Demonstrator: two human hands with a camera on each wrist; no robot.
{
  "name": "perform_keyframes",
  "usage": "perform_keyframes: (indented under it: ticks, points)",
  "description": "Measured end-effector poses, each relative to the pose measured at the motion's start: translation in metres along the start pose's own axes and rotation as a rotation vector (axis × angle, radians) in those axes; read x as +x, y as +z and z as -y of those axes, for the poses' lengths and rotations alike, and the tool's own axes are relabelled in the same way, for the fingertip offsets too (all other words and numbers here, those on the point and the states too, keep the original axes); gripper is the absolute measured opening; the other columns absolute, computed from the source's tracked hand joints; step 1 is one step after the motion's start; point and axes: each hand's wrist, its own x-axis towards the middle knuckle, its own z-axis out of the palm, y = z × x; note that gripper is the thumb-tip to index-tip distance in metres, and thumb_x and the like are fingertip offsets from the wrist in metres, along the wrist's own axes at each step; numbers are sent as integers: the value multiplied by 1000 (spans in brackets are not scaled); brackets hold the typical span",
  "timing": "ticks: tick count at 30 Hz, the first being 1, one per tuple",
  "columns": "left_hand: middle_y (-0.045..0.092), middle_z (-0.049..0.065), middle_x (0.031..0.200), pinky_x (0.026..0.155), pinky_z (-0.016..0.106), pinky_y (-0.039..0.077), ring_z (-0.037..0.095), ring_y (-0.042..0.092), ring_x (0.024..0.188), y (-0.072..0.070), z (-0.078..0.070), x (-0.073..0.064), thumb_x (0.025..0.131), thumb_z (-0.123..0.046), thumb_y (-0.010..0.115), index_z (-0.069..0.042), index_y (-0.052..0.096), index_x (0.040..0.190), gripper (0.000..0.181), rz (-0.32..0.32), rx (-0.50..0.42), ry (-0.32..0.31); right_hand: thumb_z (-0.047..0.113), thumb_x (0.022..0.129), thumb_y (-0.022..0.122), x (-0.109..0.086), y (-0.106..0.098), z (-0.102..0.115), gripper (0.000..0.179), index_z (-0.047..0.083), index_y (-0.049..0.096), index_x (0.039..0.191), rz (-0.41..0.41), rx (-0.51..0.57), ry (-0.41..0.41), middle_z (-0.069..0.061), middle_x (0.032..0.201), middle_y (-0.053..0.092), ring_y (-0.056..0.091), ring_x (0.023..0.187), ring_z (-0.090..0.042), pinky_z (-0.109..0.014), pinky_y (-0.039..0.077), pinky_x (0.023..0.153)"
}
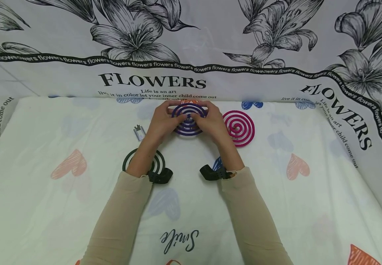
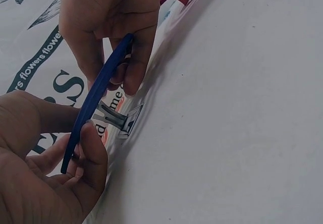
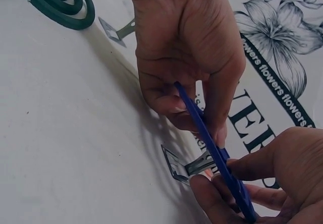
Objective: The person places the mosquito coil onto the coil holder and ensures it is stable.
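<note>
Both hands hold a dark blue mosquito coil (image 1: 189, 133) upright near the far side of the white cloth. My left hand (image 1: 163, 119) pinches its left edge, thumb on the near face and fingers behind. On the opposite edge, my right hand (image 1: 213, 121) has the same pinch. In the left wrist view the blue coil (image 2: 91, 100) leans, seen edge-on. A metal coil stand (image 2: 115, 117) rises from a flat base, its forked tip right at the coil's middle. The right wrist view shows this stand (image 3: 199, 163) behind the coil, between the hands.
To the right, a pink coil (image 1: 250, 129) stands tilted. A dark green coil (image 1: 160, 160) lies partly under the left forearm. Another metal stand (image 1: 139, 132) sits left of the left hand. Black wrist cameras (image 1: 161, 176) are strapped to both wrists.
</note>
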Motion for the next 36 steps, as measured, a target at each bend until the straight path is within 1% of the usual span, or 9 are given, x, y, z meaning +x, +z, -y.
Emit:
perform_keyframes:
  ticks: [7, 14, 21, 26, 32, 36]
  points:
    - [64, 24, 132, 103, 46, 61, 35, 69, 117, -1, 0, 0, 96, -12, 76, -12, 57, 149, 56, 5, -15, -5, 23, 101, 71, -1, 0, 1, 54, 11, 54, 151, 0, 5, 10, -18, 144, 60, 61, 130, -34, -48, 55, 114]
    - [64, 22, 131, 103, 46, 61, 34, 68, 116, 0, -2, -2, 95, -10, 76, -12, 58, 148, 56, 11, -26, -19, 22, 102, 70, -3, 0, 2, 53, 11, 54, 151, 8, 31, 25, -18, 144, 59, 61, 129, -35, -50, 55, 114]
    - [64, 24, 133, 103, 44, 60, 34, 68, 118, -2, 0, -2, 96, -13, 76, -12, 56, 150, 58, 8, -5, -15, 21, 102, 69, -2, 3, 1, 53, 11, 53, 151, 18, 37, 3, -19, 145, 59, 60, 132, -36, -51, 54, 115]
    - [65, 25, 134, 101, 42, 60, 35, 69, 117, -7, 0, -2, 96, -15, 76, -11, 53, 152, 60, 21, 10, -4, 23, 101, 70, -1, 5, 2, 53, 11, 53, 150, 19, 19, -10, -19, 146, 60, 61, 133, -35, -50, 53, 116]
    - [65, 25, 133, 99, 43, 60, 34, 69, 116, -11, 0, -3, 97, -15, 75, -11, 53, 152, 59, 35, 14, -7, 22, 100, 71, -2, 6, 2, 53, 11, 55, 149, 6, 23, -34, -20, 143, 61, 62, 131, -36, -51, 55, 113]
    - [64, 25, 133, 100, 43, 60, 34, 69, 116, -12, 1, -2, 97, -15, 75, -11, 53, 152, 58, 40, 17, -13, 22, 100, 72, -1, 7, 3, 53, 11, 55, 149, 1, 39, -28, -20, 143, 61, 62, 131, -36, -51, 56, 113]
